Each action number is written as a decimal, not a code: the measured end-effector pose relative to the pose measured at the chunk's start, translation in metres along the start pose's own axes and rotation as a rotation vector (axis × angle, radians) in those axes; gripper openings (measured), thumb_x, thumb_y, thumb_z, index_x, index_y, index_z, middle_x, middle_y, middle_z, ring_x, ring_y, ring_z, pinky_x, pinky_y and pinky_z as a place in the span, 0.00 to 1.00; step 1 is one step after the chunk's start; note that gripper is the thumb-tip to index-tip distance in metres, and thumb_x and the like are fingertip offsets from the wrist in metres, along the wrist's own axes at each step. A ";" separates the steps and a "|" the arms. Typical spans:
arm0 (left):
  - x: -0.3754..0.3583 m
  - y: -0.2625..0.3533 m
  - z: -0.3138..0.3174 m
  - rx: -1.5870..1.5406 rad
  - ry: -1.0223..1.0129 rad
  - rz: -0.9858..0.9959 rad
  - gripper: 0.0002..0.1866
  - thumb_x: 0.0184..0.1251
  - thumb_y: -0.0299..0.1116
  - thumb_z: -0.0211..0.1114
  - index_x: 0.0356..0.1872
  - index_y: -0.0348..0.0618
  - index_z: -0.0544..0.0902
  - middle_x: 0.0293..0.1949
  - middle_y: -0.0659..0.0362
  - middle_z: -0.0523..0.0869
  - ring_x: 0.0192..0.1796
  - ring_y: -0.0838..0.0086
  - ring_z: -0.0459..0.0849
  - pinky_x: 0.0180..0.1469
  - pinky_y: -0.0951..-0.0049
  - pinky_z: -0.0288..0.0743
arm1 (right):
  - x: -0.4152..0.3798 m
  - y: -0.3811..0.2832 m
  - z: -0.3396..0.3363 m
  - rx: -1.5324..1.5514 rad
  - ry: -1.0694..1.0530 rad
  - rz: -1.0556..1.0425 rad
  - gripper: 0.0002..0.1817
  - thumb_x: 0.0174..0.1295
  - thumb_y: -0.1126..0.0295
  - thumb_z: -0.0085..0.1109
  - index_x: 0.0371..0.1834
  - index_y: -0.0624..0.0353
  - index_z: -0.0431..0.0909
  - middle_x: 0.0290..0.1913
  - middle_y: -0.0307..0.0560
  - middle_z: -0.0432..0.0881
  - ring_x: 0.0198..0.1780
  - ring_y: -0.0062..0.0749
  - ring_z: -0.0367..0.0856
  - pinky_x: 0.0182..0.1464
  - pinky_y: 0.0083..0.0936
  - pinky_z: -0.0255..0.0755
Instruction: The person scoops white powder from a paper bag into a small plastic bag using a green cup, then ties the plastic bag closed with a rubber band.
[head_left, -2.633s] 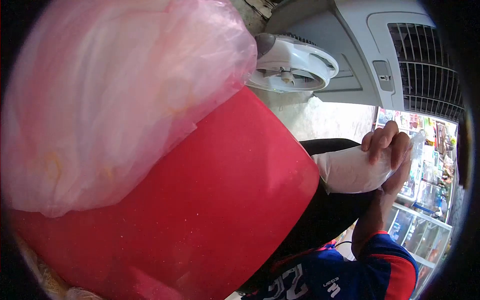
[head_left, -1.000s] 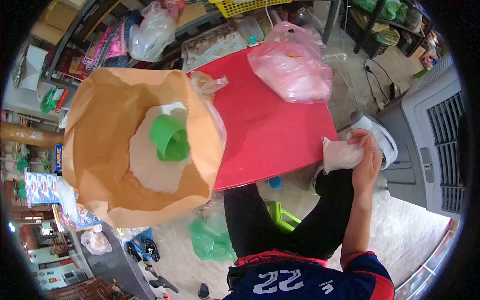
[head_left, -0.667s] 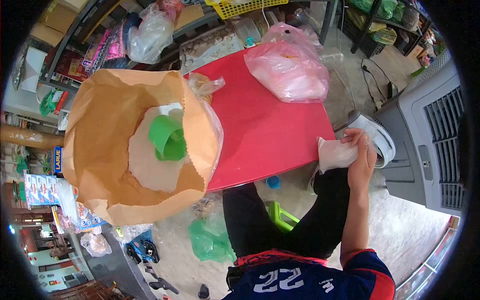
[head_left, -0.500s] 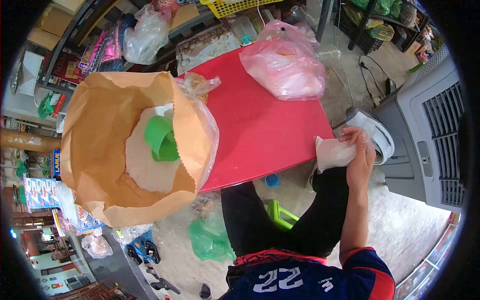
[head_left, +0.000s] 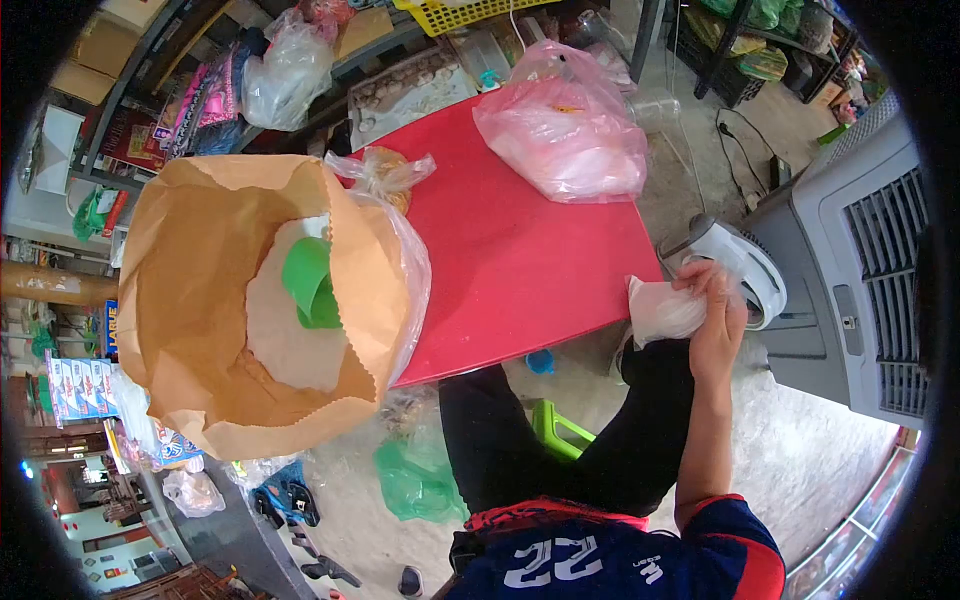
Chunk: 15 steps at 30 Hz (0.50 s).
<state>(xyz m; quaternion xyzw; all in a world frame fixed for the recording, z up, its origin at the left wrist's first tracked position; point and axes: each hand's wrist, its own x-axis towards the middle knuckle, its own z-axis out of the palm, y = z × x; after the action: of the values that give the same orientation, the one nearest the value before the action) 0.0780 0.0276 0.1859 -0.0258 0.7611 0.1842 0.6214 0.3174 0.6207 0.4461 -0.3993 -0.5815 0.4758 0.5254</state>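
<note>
My right hand (head_left: 716,318) is closed on the upper end of a small clear bag of white powder (head_left: 664,312), which lies on its side by my thigh, at the right corner of the red table (head_left: 520,255). My left hand is out of view. On the left, a large brown paper bag (head_left: 205,300) stands open with white powder (head_left: 290,345) inside. A green scoop (head_left: 309,280) rests in that powder. Behind the paper bag's right edge sits a knotted clear bag with tan contents (head_left: 392,180).
A pink plastic bag (head_left: 570,135) sits on the table's far side. To the right are a white fan-like appliance (head_left: 745,265) and a grey air cooler (head_left: 830,290). A green stool (head_left: 560,432) is between my legs, near a green plastic bag (head_left: 415,480).
The fingers of my right hand have shifted slightly on the neck of the small bag. The whole view has moved a little; the paper bag and scoop appear slightly further left.
</note>
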 end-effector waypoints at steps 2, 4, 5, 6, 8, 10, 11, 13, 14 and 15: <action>-0.001 -0.009 0.000 0.009 -0.016 0.011 0.25 0.77 0.38 0.60 0.70 0.36 0.78 0.68 0.47 0.85 0.68 0.57 0.84 0.72 0.55 0.78 | -0.001 -0.003 0.003 -0.011 0.002 0.005 0.22 0.89 0.60 0.41 0.34 0.62 0.71 0.48 0.51 0.85 0.47 0.30 0.81 0.55 0.29 0.73; 0.001 -0.026 -0.004 0.044 -0.047 0.033 0.25 0.77 0.38 0.60 0.69 0.35 0.78 0.67 0.47 0.85 0.68 0.57 0.84 0.71 0.55 0.78 | -0.003 -0.004 0.005 0.006 -0.003 0.016 0.23 0.89 0.60 0.41 0.34 0.62 0.71 0.48 0.51 0.85 0.47 0.30 0.81 0.56 0.30 0.73; 0.003 -0.038 -0.008 0.081 -0.074 0.066 0.25 0.78 0.38 0.60 0.69 0.35 0.78 0.67 0.46 0.85 0.67 0.57 0.84 0.71 0.55 0.78 | -0.003 -0.003 0.005 0.026 -0.015 0.024 0.23 0.89 0.59 0.42 0.34 0.62 0.72 0.48 0.51 0.85 0.47 0.30 0.81 0.56 0.30 0.73; 0.012 -0.059 -0.015 0.131 -0.106 0.118 0.25 0.78 0.39 0.60 0.69 0.35 0.78 0.67 0.46 0.85 0.67 0.56 0.84 0.71 0.55 0.78 | -0.003 -0.002 0.005 0.044 -0.025 0.028 0.23 0.89 0.59 0.42 0.34 0.62 0.72 0.47 0.52 0.85 0.47 0.30 0.81 0.56 0.30 0.73; 0.026 -0.091 -0.041 0.257 -0.317 0.392 0.25 0.78 0.39 0.60 0.69 0.34 0.78 0.67 0.46 0.85 0.67 0.56 0.84 0.71 0.55 0.78 | -0.004 -0.007 0.006 0.025 -0.080 0.022 0.23 0.89 0.58 0.42 0.34 0.62 0.72 0.47 0.52 0.85 0.47 0.30 0.81 0.55 0.30 0.73; 0.020 -0.066 -0.078 0.087 -0.517 0.200 0.23 0.80 0.42 0.57 0.64 0.34 0.81 0.64 0.46 0.87 0.62 0.54 0.88 0.65 0.53 0.83 | -0.005 -0.004 0.005 0.036 -0.173 -0.010 0.23 0.88 0.57 0.43 0.37 0.63 0.75 0.46 0.50 0.85 0.48 0.29 0.81 0.55 0.29 0.74; -0.019 0.000 -0.099 -0.153 -0.487 -0.178 0.24 0.83 0.46 0.55 0.60 0.34 0.85 0.61 0.46 0.89 0.57 0.52 0.92 0.60 0.51 0.88 | -0.006 -0.007 0.006 0.007 -0.224 0.000 0.23 0.88 0.57 0.43 0.39 0.63 0.77 0.46 0.48 0.85 0.48 0.29 0.81 0.55 0.28 0.73; -0.096 0.130 -0.103 0.131 -0.333 -0.150 0.23 0.81 0.44 0.57 0.52 0.32 0.88 0.50 0.47 0.93 0.53 0.53 0.94 0.52 0.55 0.91 | -0.007 -0.017 0.010 -0.046 -0.324 0.012 0.23 0.88 0.57 0.43 0.42 0.64 0.80 0.45 0.46 0.86 0.48 0.28 0.81 0.55 0.27 0.73; -0.131 0.182 -0.104 0.150 -0.331 0.033 0.21 0.82 0.42 0.56 0.45 0.33 0.89 0.44 0.49 0.93 0.49 0.59 0.94 0.48 0.58 0.91 | -0.007 -0.021 0.013 -0.010 -0.371 0.024 0.22 0.88 0.58 0.43 0.47 0.65 0.82 0.44 0.44 0.86 0.48 0.26 0.82 0.54 0.26 0.74; -0.147 0.223 -0.093 0.259 -0.232 0.160 0.22 0.83 0.41 0.54 0.42 0.33 0.89 0.39 0.52 0.93 0.44 0.66 0.93 0.46 0.64 0.89 | -0.008 -0.027 0.016 0.016 -0.396 0.056 0.22 0.88 0.59 0.43 0.47 0.65 0.83 0.44 0.43 0.86 0.47 0.26 0.82 0.54 0.26 0.74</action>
<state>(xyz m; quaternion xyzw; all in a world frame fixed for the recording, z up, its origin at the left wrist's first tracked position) -0.0359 0.1778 0.3969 0.1362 0.7015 0.1353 0.6864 0.3033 0.6044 0.4707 -0.3098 -0.6584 0.5640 0.3904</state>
